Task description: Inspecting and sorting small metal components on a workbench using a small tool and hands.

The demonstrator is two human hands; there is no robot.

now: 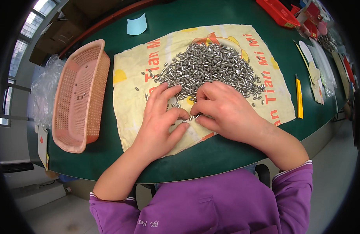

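A heap of small, shiny, barrel-shaped metal pieces (211,66) lies on a yellow printed cloth (129,105). At the heap's near edge, my left hand (158,117) rests on the cloth, fingers stretched forward. Its thumb and index finger curve toward each other with a gap, beside a few loose pieces. Opposite it, my right hand (227,111) has its fingers curled, thumb and index finger pinched on a small metal piece (195,116). The fingertips of both hands nearly meet there. Exactly how many pieces the right fingers hold is hidden.
To the left stands a pink plastic basket (97,128) with a few metal pieces inside, beside a clear plastic bag (47,89). A blue paper note (136,25) lies at the back of the green table (90,167). A yellow cutter (299,97) and red tray (277,13) are on the right.
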